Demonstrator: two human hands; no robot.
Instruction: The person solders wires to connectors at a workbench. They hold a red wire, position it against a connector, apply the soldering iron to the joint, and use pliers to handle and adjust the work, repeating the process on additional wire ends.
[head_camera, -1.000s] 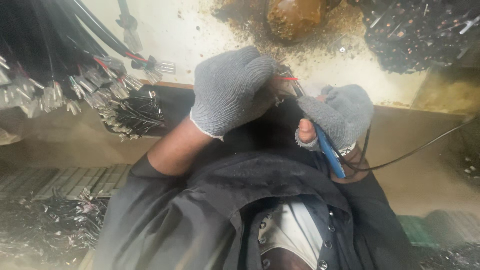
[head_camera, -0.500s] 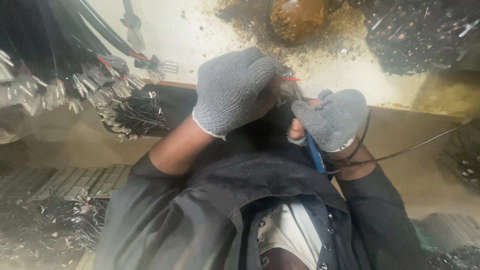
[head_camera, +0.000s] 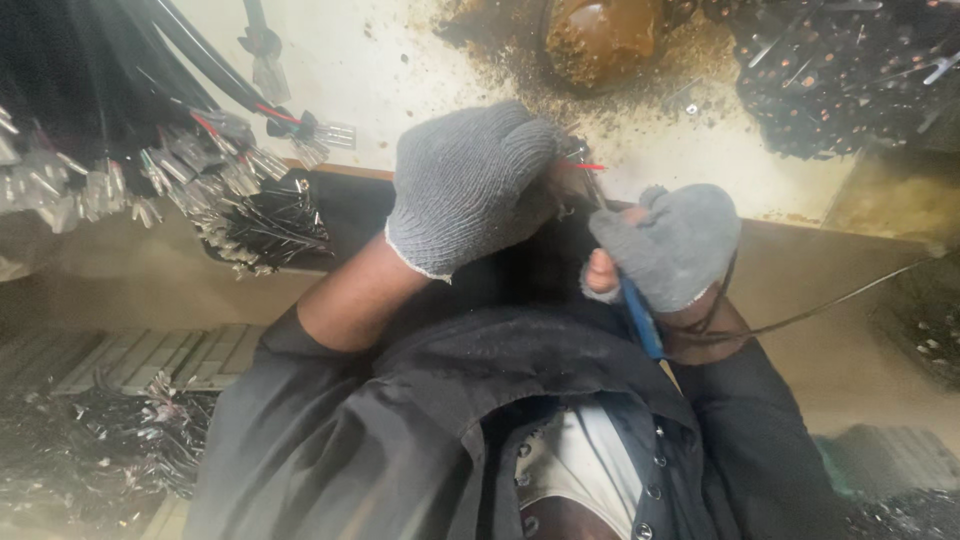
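While the left hand, in a grey knit glove, is curled into a fist over the middle of the view, its grip closes around a thin red wire whose short bare end pokes out past the knuckles towards the right. What else the fist holds is hidden by the glove. The right hand, gloved in the same grey knit with the fingertips cut away, sits just beside and slightly below the left; its grip wraps a blue-handled tool, whose handle slants down out of the palm towards the wrist. The tool's working end runs up towards the red wire, but the point where they meet is too blurred to judge. A thin black cable trails from under the right wrist off to the right edge.

Both hands hover over the near edge of a pale, stained tabletop. At the left hangs a bundle of black cables with clear connectors. A brown, rust-coloured mound lies at the top, with a dark heap of small metal parts to its right. Dark jacket sleeves fill the lower view.
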